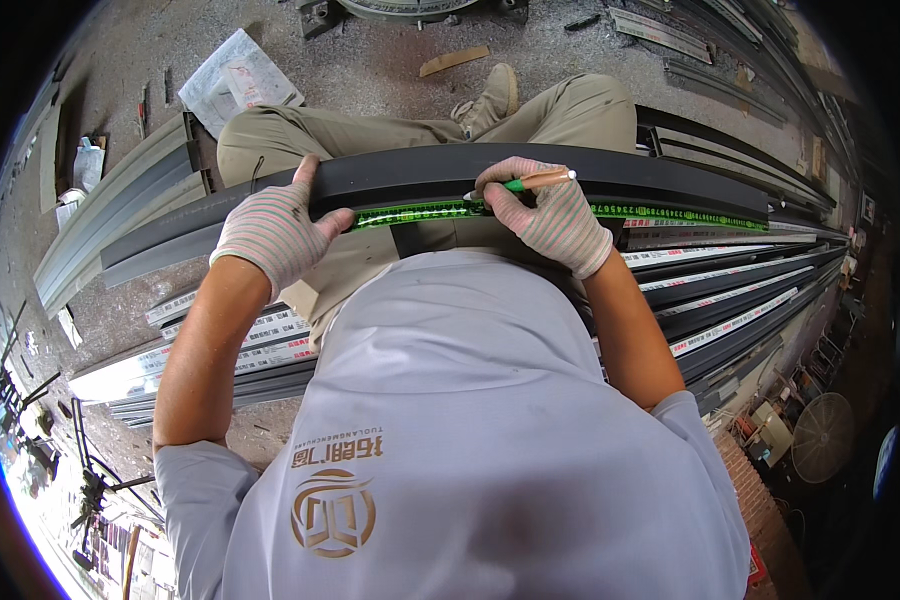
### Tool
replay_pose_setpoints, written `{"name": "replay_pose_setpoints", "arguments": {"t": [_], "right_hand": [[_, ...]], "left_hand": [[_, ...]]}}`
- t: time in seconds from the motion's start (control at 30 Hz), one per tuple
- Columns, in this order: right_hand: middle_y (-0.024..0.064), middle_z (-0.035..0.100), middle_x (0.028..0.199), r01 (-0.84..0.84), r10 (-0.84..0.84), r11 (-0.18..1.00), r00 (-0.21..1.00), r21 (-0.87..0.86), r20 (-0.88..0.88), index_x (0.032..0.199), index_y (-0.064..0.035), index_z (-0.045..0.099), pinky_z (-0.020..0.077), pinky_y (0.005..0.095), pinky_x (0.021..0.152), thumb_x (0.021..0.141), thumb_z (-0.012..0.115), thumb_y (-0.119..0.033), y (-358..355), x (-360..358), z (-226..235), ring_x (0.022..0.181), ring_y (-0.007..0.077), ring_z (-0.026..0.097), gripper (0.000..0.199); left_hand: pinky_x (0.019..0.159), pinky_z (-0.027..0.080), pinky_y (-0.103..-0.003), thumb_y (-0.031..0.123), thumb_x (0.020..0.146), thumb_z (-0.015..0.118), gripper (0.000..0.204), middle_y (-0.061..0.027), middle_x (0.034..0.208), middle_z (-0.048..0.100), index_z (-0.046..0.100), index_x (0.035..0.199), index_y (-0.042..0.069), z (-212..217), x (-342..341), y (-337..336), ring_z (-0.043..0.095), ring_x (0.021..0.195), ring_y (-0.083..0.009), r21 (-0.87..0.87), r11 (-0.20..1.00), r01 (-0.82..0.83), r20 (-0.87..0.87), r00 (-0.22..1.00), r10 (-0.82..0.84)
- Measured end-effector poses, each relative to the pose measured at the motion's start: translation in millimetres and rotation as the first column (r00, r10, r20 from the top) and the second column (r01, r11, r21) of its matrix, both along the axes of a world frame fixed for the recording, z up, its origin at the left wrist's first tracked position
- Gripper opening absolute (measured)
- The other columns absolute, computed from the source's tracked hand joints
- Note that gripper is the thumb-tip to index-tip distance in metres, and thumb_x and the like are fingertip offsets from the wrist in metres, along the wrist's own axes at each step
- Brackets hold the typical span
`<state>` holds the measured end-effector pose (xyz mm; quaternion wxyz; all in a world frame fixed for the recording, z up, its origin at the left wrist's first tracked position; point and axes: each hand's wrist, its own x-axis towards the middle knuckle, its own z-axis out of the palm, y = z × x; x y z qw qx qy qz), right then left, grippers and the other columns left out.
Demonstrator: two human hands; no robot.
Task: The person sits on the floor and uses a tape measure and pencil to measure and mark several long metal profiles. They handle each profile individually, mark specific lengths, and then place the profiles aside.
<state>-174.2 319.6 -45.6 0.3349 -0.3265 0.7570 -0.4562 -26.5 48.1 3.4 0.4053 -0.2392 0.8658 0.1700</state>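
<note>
A person sits with a long dark bar lying across the lap, and a bright green measuring tape runs along the side of the bar nearest the body. Both hands wear striped gloves, with some bare fingertips poking out. The left hand is on the left part of the bar. Its pointing finger and thumb are spread apart, with the finger up on the bar and the thumb by the left end of the tape. The other fingers are hidden, so one cannot tell how tightly that hand grips. The right hand is pinching a pen between its thumb and fingers. The pen has a green part and a white end, and it leans over the bar with its tip just beside the top edge of the tape. It is hard to see if the tip touches. The tape goes past the right hand and shows again on its other side, so that hand sits over the middle of it. More long bars lie in a pile on the right. Past the knees, a pale sheet and a brown strip lie on the floor.
</note>
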Motion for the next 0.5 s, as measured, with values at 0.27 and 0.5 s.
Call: {"name": "replay_pose_setpoints", "arguments": {"t": [0.27, 0.5], "right_hand": [[0.0091, 0.074, 0.081, 0.039, -0.039, 0.999, 0.999, -0.024, 0.003, 0.102, -0.0018, 0.075, 0.0556, 0.0300, 0.070, 0.095, 0.071, -0.009, -2.1, 3.0, 4.5, 0.074, 0.0152, 0.069, 0.011], [0.0108, 0.074, 0.082, 0.022, -0.022, 1.000, 1.000, -0.018, 0.015, 0.101, -0.0014, 0.075, 0.0560, 0.0308, 0.070, 0.095, 0.071, -0.009, -0.2, 2.6, 2.4, 0.074, 0.0184, 0.070, 0.010]], "left_hand": [[0.098, 0.054, -0.045, 0.055, 0.097, 0.065, 0.092, -0.0288, 0.116, 0.072, 0.026, 0.167, 0.010, -0.5, -0.4, 0.1, 0.070, 0.111, -0.0428, 0.002, 1.000, -0.011, 0.006, 1.000, 0.011], [0.098, 0.054, -0.045, 0.055, 0.097, 0.066, 0.092, -0.0288, 0.116, 0.072, 0.026, 0.167, 0.010, -2.0, 0.4, -0.1, 0.070, 0.112, -0.0426, -0.001, 1.000, -0.009, 0.003, 1.000, 0.009]]}}
